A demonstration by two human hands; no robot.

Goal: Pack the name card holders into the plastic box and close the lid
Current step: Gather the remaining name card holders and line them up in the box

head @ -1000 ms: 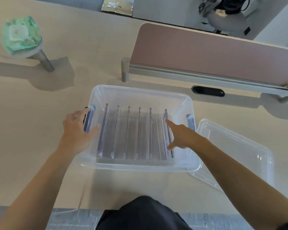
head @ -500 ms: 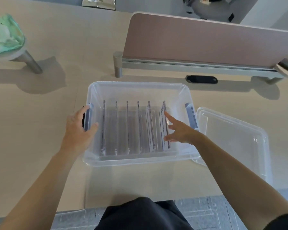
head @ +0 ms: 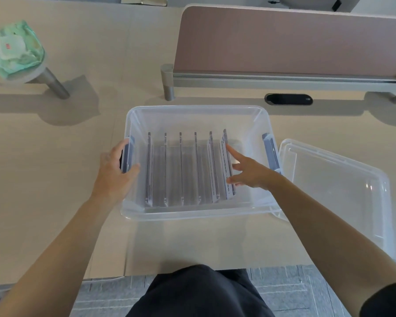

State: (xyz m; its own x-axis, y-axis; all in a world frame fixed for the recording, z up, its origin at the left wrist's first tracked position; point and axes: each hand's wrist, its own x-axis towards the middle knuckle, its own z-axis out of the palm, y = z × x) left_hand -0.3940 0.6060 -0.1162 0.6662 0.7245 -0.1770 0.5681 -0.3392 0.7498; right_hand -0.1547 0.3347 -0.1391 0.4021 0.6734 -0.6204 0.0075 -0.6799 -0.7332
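A clear plastic box [head: 192, 114] with blue side latches stands on the desk in front of me. Several clear name card holders [head: 181, 165] stand upright in a row inside it; the two rightmost carry printed cards. My left hand [head: 114, 172] grips the box's left wall at the latch. Inside the box, my right hand [head: 249, 171] has its fingers spread, the fingertips touching the rightmost holder [head: 225, 156]. The clear lid [head: 336, 191] lies on the desk just right of the box, partly under my right forearm.
A pink divider panel on a metal rail [head: 288, 78] runs behind the box, with a black cable slot [head: 288, 99] before it. A green wipes pack [head: 14, 49] sits on a small raised stand at the far left. The desk's near edge is close to my lap.
My right hand has drawn back slightly to the right along the rightmost holder, and the right holders now lean a little. My left hand stays on the box's left side.
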